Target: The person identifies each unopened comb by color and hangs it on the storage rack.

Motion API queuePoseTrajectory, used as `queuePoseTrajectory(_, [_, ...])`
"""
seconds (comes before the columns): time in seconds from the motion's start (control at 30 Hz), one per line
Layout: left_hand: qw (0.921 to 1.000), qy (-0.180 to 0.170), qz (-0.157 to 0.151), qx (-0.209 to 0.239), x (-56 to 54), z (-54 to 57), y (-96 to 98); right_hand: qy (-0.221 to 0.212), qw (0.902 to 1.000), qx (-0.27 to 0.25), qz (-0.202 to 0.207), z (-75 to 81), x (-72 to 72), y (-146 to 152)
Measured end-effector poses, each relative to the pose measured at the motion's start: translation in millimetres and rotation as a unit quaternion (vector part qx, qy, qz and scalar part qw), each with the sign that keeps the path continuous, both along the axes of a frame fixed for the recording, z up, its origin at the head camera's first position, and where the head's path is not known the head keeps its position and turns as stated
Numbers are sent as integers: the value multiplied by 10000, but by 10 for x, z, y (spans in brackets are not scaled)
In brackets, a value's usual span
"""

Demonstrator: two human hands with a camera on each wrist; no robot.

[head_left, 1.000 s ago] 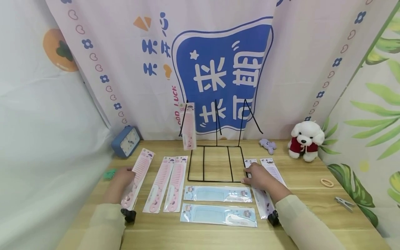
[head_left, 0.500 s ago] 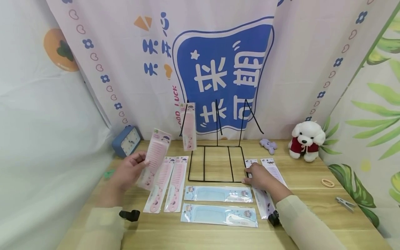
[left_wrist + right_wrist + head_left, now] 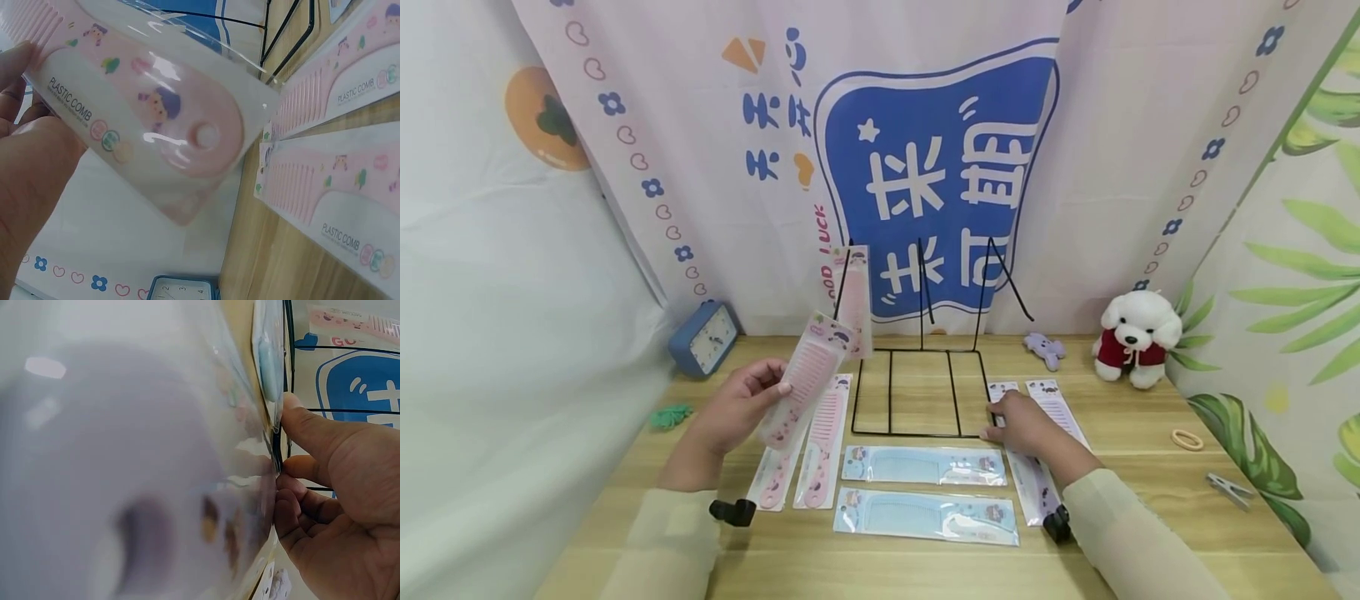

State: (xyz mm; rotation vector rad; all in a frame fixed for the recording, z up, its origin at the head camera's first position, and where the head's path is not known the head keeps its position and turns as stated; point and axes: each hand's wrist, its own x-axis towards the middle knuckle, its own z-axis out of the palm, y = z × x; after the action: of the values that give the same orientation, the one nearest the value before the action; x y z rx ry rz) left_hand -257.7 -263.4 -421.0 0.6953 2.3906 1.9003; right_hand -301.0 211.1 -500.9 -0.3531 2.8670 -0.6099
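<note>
My left hand (image 3: 741,408) pinches a packaged pink comb (image 3: 808,375), lifted and tilted above the table; the left wrist view shows "PLASTIC COMB" printed on its card. Its upper end overlaps the left hook of a black wire display rack (image 3: 917,435). Another packaged pink comb (image 3: 854,300) hangs on that hook. My right hand (image 3: 1026,425) grips the right side of the rack's base between thumb and fingers, over a packaged purple comb (image 3: 1033,487). The rack's middle and right hooks carry nothing. Two more packaged pink combs (image 3: 822,442) lie below my left hand, one partly hidden.
Two packaged blue combs (image 3: 925,515) lie in front of the rack, and a second purple comb (image 3: 1056,408) lies at right. A blue clock (image 3: 703,340) and green item (image 3: 671,417) stand left. Rightward are a purple toy (image 3: 1043,350), plush dog (image 3: 1135,337), wooden ring (image 3: 1185,439) and clip (image 3: 1227,490).
My left hand has lifted the leftmost pink comb off the table and carried it up and right toward the rack's left hook. My right hand has stayed on the rack.
</note>
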Motion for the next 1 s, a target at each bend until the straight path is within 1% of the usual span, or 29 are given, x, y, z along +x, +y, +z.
queuePoseTrajectory(0.13, [9997, -227, 92, 70, -23, -18, -10, 15, 10000, 15, 14, 10, 0, -1])
queuePoseTrajectory(0.23, [9990, -362, 247, 22, -38, -23, -13, 17, 10000, 16, 16, 19, 4, -4])
queuePoseTrajectory(0.3, [9980, -415, 457, -114, -49, -22, 0, 9, 10000, 8, 7, 21, 5, -6])
queuePoseTrajectory(0.37, [9955, -508, 754, -285, -67, -13, 35, 11, 10000, 6, 6, 24, 2, -8])
queuePoseTrajectory(0.43, [9904, -650, 1134, -452, -103, 4, 100, 13, 10000, 23, 9, 23, -3, -7])
queuePoseTrajectory(0.47, [9866, -730, 1363, -521, -126, 20, 149, 9, 10000, 23, 4, 22, -5, -6])
queuePoseTrajectory(0.53, [9787, -851, 1785, -559, -187, 55, 261, 22, 10000, 29, 7, 17, -7, 2])
queuePoseTrajectory(0.63, [9641, -993, 2414, -494, -315, 128, 467, 46, 10000, 30, 22, 14, -17, 16])
queuePoseTrajectory(0.7, [9577, -1021, 2663, -380, -404, 173, 593, 59, 10000, 30, 22, 9, -22, 22])
queuePoseTrajectory(0.77, [9532, -1074, 2814, -274, -491, 214, 699, 48, 10000, 11, -8, 7, -26, 23])
queuePoseTrajectory(0.83, [9525, -1044, 2852, -222, -568, 240, 777, 31, 10000, 2, -3, 9, -23, 20])
queuePoseTrajectory(0.9, [9523, -940, 2886, -296, -640, 236, 816, 1, 10000, -22, 2, 15, -21, 18])
queuePoseTrajectory(1.0, [9514, -745, 2930, -583, -743, 202, 847, -18, 10000, -47, 23, 28, -17, 14])
